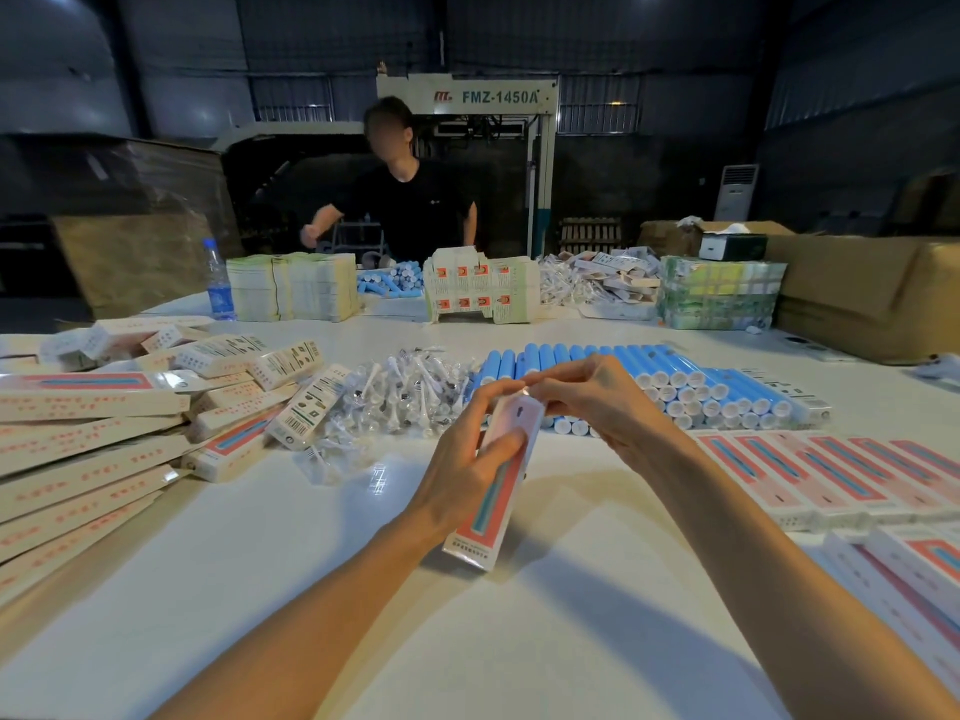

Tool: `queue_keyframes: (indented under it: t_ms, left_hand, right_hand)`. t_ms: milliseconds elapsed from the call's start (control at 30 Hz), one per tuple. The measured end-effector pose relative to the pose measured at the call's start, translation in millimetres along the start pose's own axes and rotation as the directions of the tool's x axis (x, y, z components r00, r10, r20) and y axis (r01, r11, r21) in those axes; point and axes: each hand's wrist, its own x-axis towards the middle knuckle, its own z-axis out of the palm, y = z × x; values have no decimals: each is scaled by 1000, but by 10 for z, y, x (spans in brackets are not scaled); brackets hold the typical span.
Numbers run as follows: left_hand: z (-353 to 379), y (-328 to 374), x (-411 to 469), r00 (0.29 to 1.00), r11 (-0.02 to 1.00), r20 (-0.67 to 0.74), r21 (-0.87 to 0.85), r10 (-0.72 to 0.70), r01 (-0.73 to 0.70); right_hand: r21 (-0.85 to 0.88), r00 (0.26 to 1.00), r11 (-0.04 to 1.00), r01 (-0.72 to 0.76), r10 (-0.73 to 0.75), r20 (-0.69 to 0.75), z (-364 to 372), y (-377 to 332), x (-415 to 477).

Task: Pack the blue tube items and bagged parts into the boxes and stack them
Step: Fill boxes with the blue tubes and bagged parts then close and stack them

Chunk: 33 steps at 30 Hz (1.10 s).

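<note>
Over the middle of the desk, the left grip wraps a tilted box, thumb across its face. The right grip pinches its top end. If the flap is not tucked, it may spring open and spill the contents; the blue tubes lie just behind.

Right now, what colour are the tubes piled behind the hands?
Tubes: blue, white caps; head view.

White tabletop is carrying blue plastic tubes; clear-bagged white parts lying left of them, pink-and-white cardboard cartons right.
</note>
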Motion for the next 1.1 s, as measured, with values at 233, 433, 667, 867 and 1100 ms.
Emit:
queue_keyframes:
  t_ms: [233,433,667,867,1100]
  left_hand:
    - [-27,19,5,999,999,-38,31,-12,13]
    - [-19,-13,44,992,1000,-125,17,-7,9]
    - [-81,-114,33,983,999,-181,-31,-20,15]
    - [-53,-113,45,962,987,-259,-155,-85,45]
    - [-57,-94,40,970,991,-239,-132,-55,24]
  right_hand:
    - [7,999,999,-39,39,-26,55,2,-19]
    - [19,997,1000,12,-14,81,132,2,-71]
    - [43,981,981,192,-191,-16,378,187,-109]
    - [-8,977,978,209,-209,-29,392,244,-117]
    - [170,996,981,94,-90,-28,333,235,-112]
